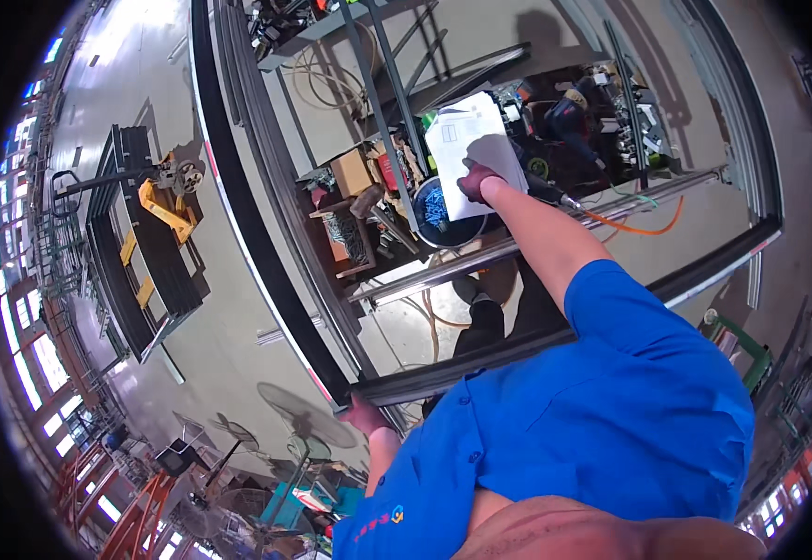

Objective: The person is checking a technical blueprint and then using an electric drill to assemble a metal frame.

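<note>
My right arm reaches far forward, and my right hand (476, 182), in a dark red glove, is on a stack of white paper sheets (462, 140). Its fingers are curled at the paper, partly hidden by the back of the hand. The sheets lie over part of a round bowl (448, 238) with blue small parts in it. My left hand (366, 414), gloved too, grips the near left corner of a large black metal frame (270, 280). The frame lies flat before my body and surrounds the cart beneath.
A cordless drill (569, 121) lies among loose hardware right of the papers. Left of the bowl are a hammer (368, 201) and a wooden box of screws (345, 238). An orange hose (644, 231) trails right. A yellow pallet jack (165, 210) stands by stacked dark profiles (149, 243).
</note>
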Available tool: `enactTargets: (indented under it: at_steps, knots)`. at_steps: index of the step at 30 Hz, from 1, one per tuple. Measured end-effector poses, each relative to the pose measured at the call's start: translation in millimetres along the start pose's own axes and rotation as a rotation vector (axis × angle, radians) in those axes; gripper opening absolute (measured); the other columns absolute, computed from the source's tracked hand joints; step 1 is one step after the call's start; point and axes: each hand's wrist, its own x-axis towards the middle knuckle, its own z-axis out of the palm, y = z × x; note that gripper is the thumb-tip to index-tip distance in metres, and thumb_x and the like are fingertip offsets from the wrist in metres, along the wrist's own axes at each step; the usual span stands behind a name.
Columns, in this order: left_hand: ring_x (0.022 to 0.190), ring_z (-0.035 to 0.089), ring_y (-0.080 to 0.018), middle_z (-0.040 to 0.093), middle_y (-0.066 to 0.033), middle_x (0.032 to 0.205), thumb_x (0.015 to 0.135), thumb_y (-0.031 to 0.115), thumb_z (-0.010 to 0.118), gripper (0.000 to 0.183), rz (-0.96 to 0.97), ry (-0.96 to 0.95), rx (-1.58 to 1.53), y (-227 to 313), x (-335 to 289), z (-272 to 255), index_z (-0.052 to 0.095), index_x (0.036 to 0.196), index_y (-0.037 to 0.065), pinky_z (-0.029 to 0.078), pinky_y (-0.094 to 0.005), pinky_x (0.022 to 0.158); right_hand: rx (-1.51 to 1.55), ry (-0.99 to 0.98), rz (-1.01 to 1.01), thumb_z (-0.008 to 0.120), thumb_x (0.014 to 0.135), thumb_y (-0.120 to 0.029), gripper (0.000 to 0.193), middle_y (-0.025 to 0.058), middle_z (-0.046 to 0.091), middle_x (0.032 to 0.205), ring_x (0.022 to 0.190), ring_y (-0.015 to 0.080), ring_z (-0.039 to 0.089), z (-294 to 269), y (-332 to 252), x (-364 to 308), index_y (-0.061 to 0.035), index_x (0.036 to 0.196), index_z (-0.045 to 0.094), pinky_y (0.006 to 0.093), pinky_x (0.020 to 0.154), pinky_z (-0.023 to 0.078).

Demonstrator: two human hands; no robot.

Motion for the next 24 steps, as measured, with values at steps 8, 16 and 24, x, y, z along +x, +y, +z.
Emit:
enactTargets:
  at_steps: [8, 16, 24]
  knots:
    - [0.128, 0.066, -0.0434, 0.058, -0.0356, 0.149, 0.104, 0.039, 0.078, 0.097, 0.279, 0.025, -0.047, -24.2, 40.4, -11.5, 0.02, 0.158, -0.017, 0.056, -0.0478, 0.107, -0.046, 0.276, -0.114, 0.064, 0.101, -0.027, 0.062, 0.0257, 0.065, 0.15, 0.141, 0.0396, 0.062, 55.4, 107.9, 141.3, -0.0151, 0.161, 0.052, 0.044, 0.12, 0.048]
    - [0.126, 0.068, -0.042, 0.058, -0.0346, 0.149, 0.11, 0.038, 0.068, 0.087, 0.13, 0.068, 0.327, -24.7, -1.1, -52.4, 0.018, 0.162, -0.011, 0.059, -0.0486, 0.102, 0.525, 0.622, -0.317, 0.07, 0.103, -0.027, 0.063, 0.0134, 0.079, 0.11, 0.096, 0.0251, 0.074, -59.4, 137.5, -21.1, -0.0078, 0.16, 0.05, 0.0437, 0.085, 0.061]
    - [0.133, 0.065, -0.0483, 0.055, -0.0433, 0.15, 0.112, 0.034, 0.064, 0.086, 0.069, 0.058, 0.094, 5.5, -2.2, -8.7, 0.017, 0.165, -0.014, 0.054, -0.0507, 0.109, 1.101, 0.986, 0.399, 0.064, 0.107, -0.044, 0.053, 0.0148, 0.071, 0.118, 0.103, 0.0239, 0.067, -260.4, 472.2, -145.9, -0.0105, 0.147, 0.061, 0.0418, 0.089, 0.055]
